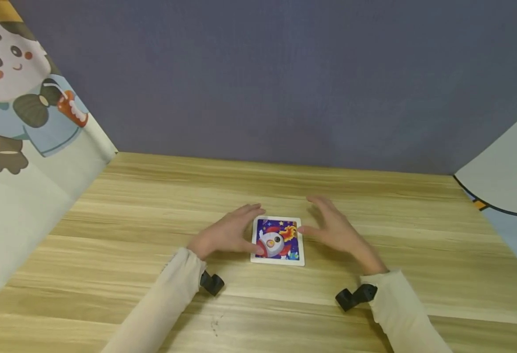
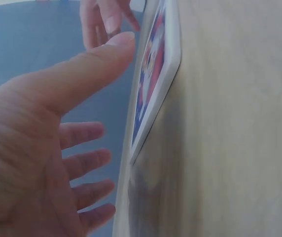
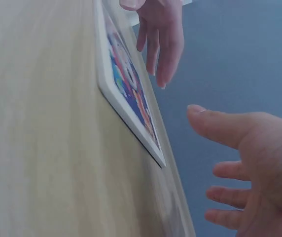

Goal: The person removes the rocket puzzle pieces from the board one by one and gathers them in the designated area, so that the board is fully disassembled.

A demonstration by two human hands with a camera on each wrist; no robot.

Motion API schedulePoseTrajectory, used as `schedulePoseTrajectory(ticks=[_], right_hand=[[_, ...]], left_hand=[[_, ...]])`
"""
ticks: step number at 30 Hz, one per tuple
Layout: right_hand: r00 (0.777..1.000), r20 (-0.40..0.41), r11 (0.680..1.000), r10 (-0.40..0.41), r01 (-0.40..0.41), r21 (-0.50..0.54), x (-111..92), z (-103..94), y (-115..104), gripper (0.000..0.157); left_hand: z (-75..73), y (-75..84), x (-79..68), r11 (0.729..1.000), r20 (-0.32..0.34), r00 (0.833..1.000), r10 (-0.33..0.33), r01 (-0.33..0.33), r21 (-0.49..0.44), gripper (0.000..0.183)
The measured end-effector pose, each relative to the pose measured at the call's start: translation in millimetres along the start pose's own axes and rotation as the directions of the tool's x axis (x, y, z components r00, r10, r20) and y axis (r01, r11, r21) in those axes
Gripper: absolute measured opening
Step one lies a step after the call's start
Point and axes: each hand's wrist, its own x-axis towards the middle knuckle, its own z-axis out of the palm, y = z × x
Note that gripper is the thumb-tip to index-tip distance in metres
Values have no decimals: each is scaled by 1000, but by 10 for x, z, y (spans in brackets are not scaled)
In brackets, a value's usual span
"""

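Screened tabletop setup, room type unclear: wood-grain table (image 1: 284, 314), blue-grey backdrop (image 1: 284, 83), cartoon-printed panel (image 1: 15, 93) at left.

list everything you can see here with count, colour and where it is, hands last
wooden table: 1, yellow-brown with streaky grain, across the lower part of the head view
picture tile: 1, white border, multicoloured rocket print, flat on the wooden table
dark marks: a few, dark, near side of the wooden table
back panel: 1, dark grey-blue, behind the wooden table
left panel: 1, off-white with a cartoon animal in light blue, at left
right panel: 1, pale with a black curved line, at right
sleeves: 2, cream, one per arm
wrist devices: 2, black, one per wrist
left grip: 1, bare, left of the picture tile
right grip: 1, bare, right of the picture tile
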Motion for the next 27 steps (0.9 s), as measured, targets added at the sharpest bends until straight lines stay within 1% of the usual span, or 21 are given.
schedulePoseTrajectory(ticks=[4, 7, 11, 18, 27], right_hand=[[999, 0, 999, -36, 36, 5, 2, 24, -36, 79], [999, 13, 999, -34, 34, 32, -2, 57, -58, 76], [999, 20, 998, -44, 43, 48, -6, 108, -69, 72], [997, 14, 996, -80, 80, 24, 1, 184, -90, 63], [993, 26, 993, -118, 117, 23, 185, 218, -64, 58]], left_hand=[[29, 49, 14, 1000, 25, 1000, -5, 4, 29, 99], [40, 70, 2, 999, 58, 998, -15, 13, 42, 98], [53, 73, -17, 998, 86, 996, -26, 20, 63, 97], [55, 76, -35, 996, 95, 994, -44, 37, 75, 94], [45, -10, 91, 996, 89, 994, -64, 58, 67, 94]])
